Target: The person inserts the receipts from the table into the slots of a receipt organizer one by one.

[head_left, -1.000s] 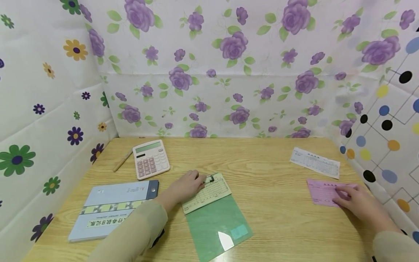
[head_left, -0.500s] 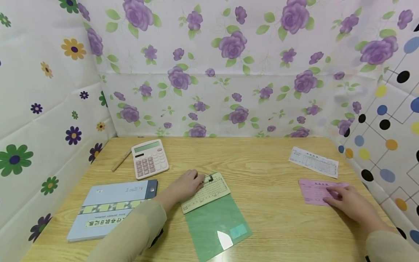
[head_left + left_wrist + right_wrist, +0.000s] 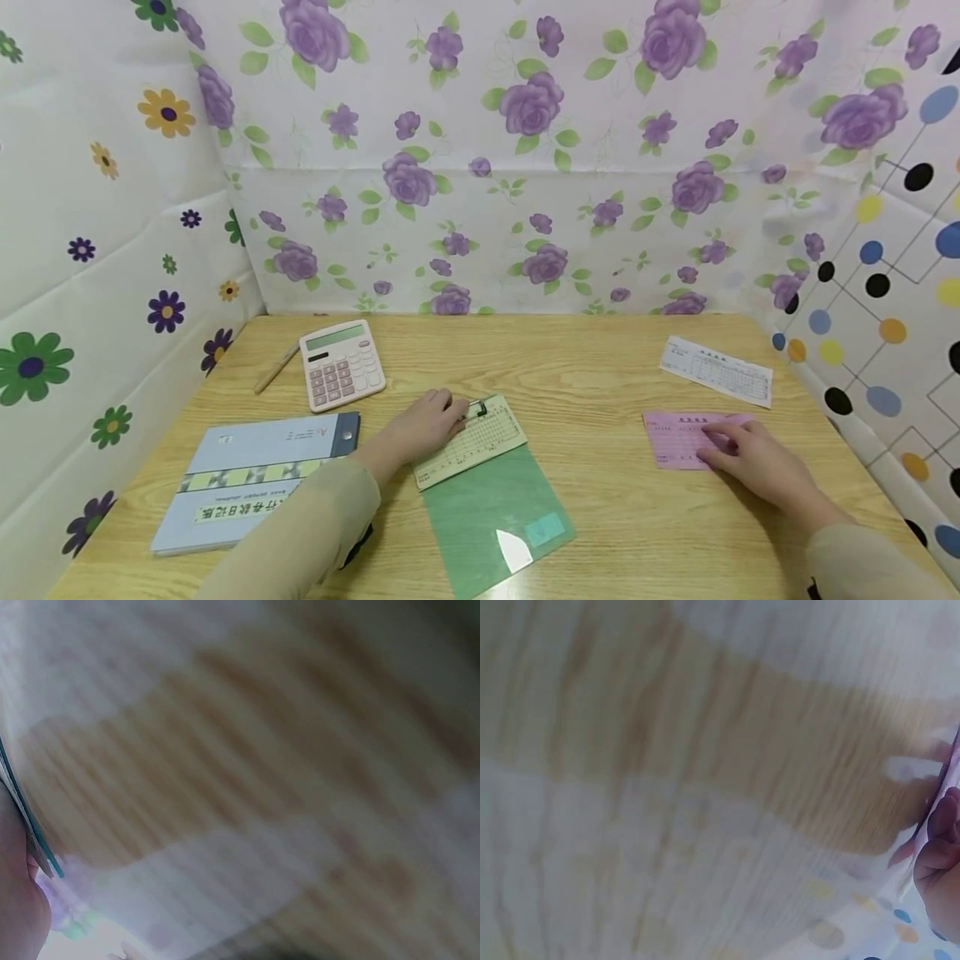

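Near the middle of the table lies a green clipboard [image 3: 498, 525], with a pale yellow form [image 3: 480, 446] under its black clip [image 3: 482, 408]. My left hand [image 3: 429, 425] holds the clipboard at its upper left side, thumb beside the clip. At the left edge of the left wrist view, that hand [image 3: 19, 885] shows against the board's thin edge. On the right, my right hand [image 3: 753, 467] pinches a pink printed slip [image 3: 675, 442] by its right part. The fingers [image 3: 941, 855] and a strip of pink paper appear at the right edge of the right wrist view.
A blue ledger book [image 3: 240, 471] lies at the left, partly behind my left forearm. Beyond it are a pink and white calculator [image 3: 342, 365] and a tan pen [image 3: 277, 367]. A white printed slip [image 3: 716, 371] lies at the back right. Flowered cloth [image 3: 480, 233] walls the table.
My right hand has moved left with the pink slip, away from the table's right side and closer to the clipboard. My left hand stays on the clipboard.
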{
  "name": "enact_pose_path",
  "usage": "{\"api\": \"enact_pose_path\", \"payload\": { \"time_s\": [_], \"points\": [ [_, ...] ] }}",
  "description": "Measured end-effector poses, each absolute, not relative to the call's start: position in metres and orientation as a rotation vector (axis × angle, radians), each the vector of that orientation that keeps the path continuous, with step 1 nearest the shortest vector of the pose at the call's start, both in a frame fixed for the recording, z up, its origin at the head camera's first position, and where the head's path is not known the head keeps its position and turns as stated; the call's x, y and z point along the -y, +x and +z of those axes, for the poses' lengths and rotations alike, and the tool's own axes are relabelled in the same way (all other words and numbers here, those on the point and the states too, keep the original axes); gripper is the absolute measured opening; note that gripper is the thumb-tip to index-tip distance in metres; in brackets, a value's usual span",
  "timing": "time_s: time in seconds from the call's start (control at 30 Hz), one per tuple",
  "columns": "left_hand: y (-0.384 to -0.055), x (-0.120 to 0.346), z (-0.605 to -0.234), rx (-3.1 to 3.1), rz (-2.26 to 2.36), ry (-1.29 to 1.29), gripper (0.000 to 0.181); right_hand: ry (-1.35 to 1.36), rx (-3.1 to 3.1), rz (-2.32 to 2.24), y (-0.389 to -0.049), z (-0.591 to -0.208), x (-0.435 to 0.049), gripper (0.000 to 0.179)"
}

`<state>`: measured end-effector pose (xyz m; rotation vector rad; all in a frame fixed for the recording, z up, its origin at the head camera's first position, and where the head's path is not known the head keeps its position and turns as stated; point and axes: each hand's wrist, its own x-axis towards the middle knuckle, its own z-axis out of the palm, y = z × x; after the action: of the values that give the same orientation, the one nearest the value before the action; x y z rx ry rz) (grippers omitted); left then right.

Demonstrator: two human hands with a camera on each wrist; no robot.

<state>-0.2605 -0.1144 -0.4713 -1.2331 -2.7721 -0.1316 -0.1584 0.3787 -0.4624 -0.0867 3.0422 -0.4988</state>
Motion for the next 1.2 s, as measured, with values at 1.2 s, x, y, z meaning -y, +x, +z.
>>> {"api": "enact_pose_path", "payload": {
  "time_s": [1.2],
  "points": [
    [-0.261,0.115,-0.472,2.784,-0.147,-1.223,0.021,-0.001,-2.847,-0.504,-0.166,-0.453,-0.442,0.067]
  ]
}}
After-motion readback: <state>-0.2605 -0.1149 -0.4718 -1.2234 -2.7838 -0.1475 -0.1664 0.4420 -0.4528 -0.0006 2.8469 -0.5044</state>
